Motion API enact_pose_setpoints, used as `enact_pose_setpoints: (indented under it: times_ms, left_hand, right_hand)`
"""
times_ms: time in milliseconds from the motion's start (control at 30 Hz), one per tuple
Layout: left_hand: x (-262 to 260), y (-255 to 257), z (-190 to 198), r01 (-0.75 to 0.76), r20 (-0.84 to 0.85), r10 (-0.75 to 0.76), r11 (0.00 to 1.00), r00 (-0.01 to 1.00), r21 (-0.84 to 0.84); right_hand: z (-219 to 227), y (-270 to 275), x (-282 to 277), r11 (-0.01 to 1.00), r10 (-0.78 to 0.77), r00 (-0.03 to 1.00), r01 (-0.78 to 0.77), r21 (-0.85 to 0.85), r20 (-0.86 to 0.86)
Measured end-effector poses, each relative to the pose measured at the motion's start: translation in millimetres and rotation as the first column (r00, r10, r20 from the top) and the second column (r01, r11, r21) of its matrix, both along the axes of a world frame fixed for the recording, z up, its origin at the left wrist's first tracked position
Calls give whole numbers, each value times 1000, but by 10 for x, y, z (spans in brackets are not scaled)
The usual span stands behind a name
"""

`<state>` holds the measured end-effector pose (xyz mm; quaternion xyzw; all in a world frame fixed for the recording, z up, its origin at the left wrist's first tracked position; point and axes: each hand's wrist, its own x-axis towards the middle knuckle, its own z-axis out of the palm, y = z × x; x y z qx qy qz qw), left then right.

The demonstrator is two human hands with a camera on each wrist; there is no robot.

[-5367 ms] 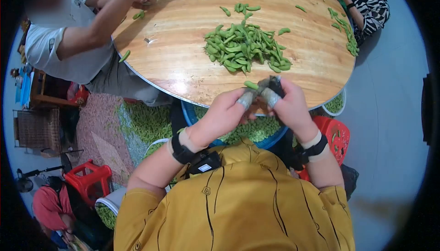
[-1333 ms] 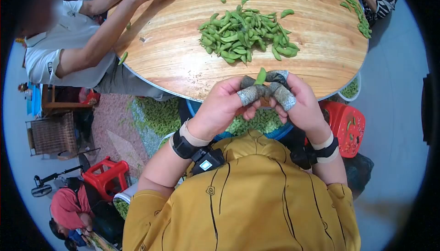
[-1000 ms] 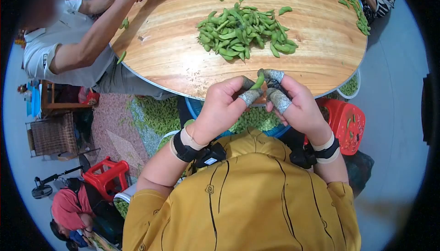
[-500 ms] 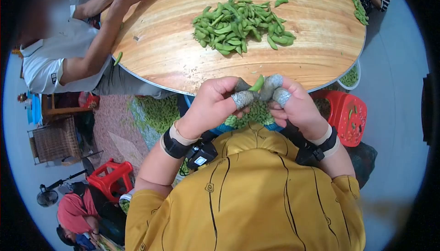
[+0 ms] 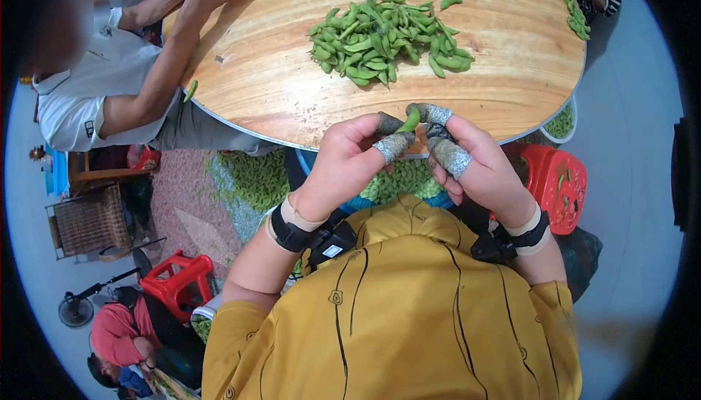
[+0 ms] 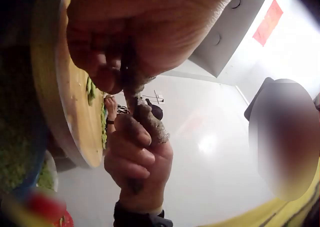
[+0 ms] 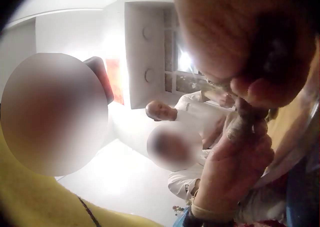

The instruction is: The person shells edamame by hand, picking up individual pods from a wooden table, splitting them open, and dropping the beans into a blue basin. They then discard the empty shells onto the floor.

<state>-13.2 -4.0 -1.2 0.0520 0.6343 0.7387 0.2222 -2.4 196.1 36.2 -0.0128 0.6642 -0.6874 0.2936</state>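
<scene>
Over the table's near edge, my left hand (image 5: pixel 347 158) pinches a green edamame pod (image 5: pixel 411 120) between thumb and index finger, both wrapped in grey, stained tape. From the other side my right hand (image 5: pixel 478 163) meets the pod, its taped index finger curled over the upper end. The right thumb, taped too, is spread a little below. In the left wrist view the right hand (image 6: pixel 137 154) faces the left one, fingertips close together; the pod is hidden there. A heap of edamame pods (image 5: pixel 387 42) lies beyond the hands on the round wooden table (image 5: pixel 504 86).
Below the hands stands a blue basin (image 5: pixel 358 203) of shelled beans. A red stool (image 5: pixel 555 188) with loose pods is at right, near a white bucket (image 5: pixel 561 124). Another person (image 5: pixel 109 86) sits at left. Pods cover part of the floor (image 5: pixel 252 185).
Both hands have stayed together, working round a pod held at varying tilts. Half a second ago the right thumb and fingers were closer together; now they are more apart. The person at left has shifted their hands.
</scene>
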Motion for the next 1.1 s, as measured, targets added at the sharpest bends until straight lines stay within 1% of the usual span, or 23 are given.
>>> enact_pose_setpoints:
  times_ms: [67,133,233,267,333,467,533,567,633,667,700,733,767,800,833,867,900,933,967,1000,1033,1067,1100]
  left_hand:
    - [8,-5,-40,18,-22,-18,999,1000,-43]
    - [11,-1,-94,59,-188,-79,992,979,-108]
    - [-1,-17,-121,70,-313,-143,970,939,-231]
    - [-1,-8,-90,70,-312,-142,970,940,-231]
    - [5,27,-3,43,-83,-52,994,995,-104]
    - [-8,26,-36,24,-149,-45,989,988,-143]
    - [-14,4,-54,43,-253,-115,961,961,-273]
    - [-21,-8,-66,44,-252,-115,961,961,-273]
    - [-40,-28,-81,25,-451,-228,910,863,-413]
    - [-42,-32,-74,22,-452,-224,911,863,-411]
    - [-43,-34,-64,156,-139,-173,980,975,-127]
    - [-46,-35,-54,172,194,-210,966,958,195]
    - [-35,-32,-60,169,193,-207,966,959,196]
    - [-13,-27,-75,137,285,-262,909,922,393]
    - [-7,-19,-81,78,357,-332,819,873,569]
    - [-19,-8,-69,79,356,-332,818,874,569]
    - [-34,5,-50,125,308,-242,927,920,354]
    - [-38,21,-43,141,237,-165,983,957,117]
    - [-23,42,-45,141,237,-166,983,957,116]
    - [2,68,-48,90,-85,-112,970,990,-224]
    - [25,90,-47,-75,-398,-156,860,904,-505]
    - [43,109,-59,-186,-510,-179,790,841,-584]
    - [57,118,-64,-188,-512,-180,788,840,-586]
  right_hand:
    - [-28,7,-8,1000,1,1000,-1,-3,-11]
    - [-46,20,-30,1000,3,1000,-3,-1,-25]
    - [-64,23,-9,998,67,998,-67,1,-2]
    - [-52,25,-12,999,44,999,-44,-19,11]
    - [-19,28,-7,999,22,999,-21,-38,25]
    - [11,27,3,1000,17,1000,-17,0,-25]
    - [-6,33,3,1000,23,999,-23,2,-44]
    - [-17,39,-8,1000,28,999,-28,7,-38]
    - [-55,53,-22,999,34,999,-34,13,-32]
    - [-84,64,-27,997,27,998,-24,-76,49]
    - [-88,71,-33,987,28,991,-7,-161,128]
    - [-57,67,-43,987,33,991,-13,-158,126]
    - [-19,52,-40,975,29,975,22,-223,222]
    - [-1,42,-30,957,30,947,65,-283,318]
    - [-22,47,-30,957,31,947,64,-282,319]
    - [-63,59,-35,970,27,965,38,-241,260]
    - [-88,67,-38,980,25,979,15,-198,200]
    - [-84,66,-41,980,24,979,16,-198,201]
    - [-74,58,-43,993,35,986,-17,-113,161]
    - [-70,43,-40,999,50,991,-47,-26,123]
    - [-68,14,-27,999,50,991,-47,-27,124]
    - [-65,-24,-10,1000,23,996,-24,15,92]
    - [-66,-47,-2,998,-4,998,1,56,57]
